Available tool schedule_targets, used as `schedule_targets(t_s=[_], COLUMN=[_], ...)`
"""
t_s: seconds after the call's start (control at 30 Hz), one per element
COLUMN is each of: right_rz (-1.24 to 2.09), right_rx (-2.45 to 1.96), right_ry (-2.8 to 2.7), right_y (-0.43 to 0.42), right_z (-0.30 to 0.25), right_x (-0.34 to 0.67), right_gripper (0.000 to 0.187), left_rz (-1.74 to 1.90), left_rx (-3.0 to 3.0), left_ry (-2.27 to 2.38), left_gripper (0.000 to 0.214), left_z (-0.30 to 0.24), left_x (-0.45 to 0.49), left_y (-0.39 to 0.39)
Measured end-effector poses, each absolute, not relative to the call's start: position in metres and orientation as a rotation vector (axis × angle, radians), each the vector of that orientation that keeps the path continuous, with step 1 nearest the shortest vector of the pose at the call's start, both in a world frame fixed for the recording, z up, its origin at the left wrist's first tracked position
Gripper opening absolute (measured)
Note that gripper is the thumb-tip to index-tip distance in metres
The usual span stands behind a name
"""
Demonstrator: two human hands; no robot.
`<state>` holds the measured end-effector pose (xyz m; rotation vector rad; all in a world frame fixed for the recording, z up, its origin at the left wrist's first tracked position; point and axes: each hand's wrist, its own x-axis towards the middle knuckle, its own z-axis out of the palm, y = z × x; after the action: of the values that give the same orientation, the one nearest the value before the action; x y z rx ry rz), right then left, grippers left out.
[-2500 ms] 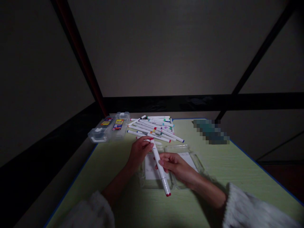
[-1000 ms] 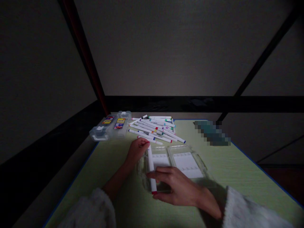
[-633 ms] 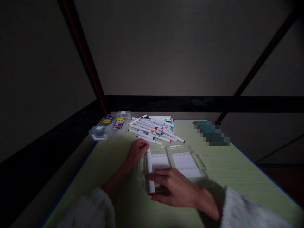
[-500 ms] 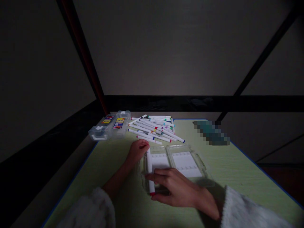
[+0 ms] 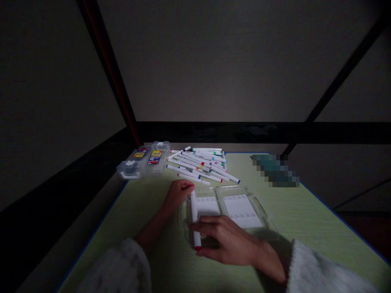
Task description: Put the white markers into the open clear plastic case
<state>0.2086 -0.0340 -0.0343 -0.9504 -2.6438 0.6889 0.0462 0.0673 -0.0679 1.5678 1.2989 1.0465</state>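
Note:
A white marker (image 5: 194, 209) with red ends lies lengthwise along the left side of an open clear plastic case (image 5: 220, 199). My left hand (image 5: 177, 196) pinches its far end, fingertips closed on the red tip. My right hand (image 5: 227, 240) is on the near part of the same marker, with a finger across the barrel and the thumb by the near red end. White ridged inserts (image 5: 242, 209) show in both halves of the case. My right hand hides the near left part of the case.
Beyond the case lies a loose pile of white markers (image 5: 201, 162) with coloured ends. A second clear case (image 5: 132, 169) with labels lies at the far left. A pixelated dark object (image 5: 275, 170) is at the right of the green table (image 5: 305, 228).
The whole view has shifted slightly, so everything appears a little further right. Both hands keep the same hold on the marker.

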Motion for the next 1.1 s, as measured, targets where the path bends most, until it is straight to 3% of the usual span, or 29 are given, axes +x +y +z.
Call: schedule_targets(t_s=[0.77, 1.1], right_rz=[0.481, 0.375], right_rx=[-0.942, -0.875], right_ry=[-2.711, -2.793], right_y=[-0.04, -0.043], right_z=[-0.032, -0.035], right_x=[0.205, 0.205], right_gripper=[0.043, 0.029], left_rz=[1.074, 1.048], left_rx=[1.539, 1.554], left_ry=[1.208, 1.261], left_gripper=[0.012, 0.011], left_z=[-0.078, -0.078], left_x=[0.044, 0.044], left_y=[0.07, 0.071])
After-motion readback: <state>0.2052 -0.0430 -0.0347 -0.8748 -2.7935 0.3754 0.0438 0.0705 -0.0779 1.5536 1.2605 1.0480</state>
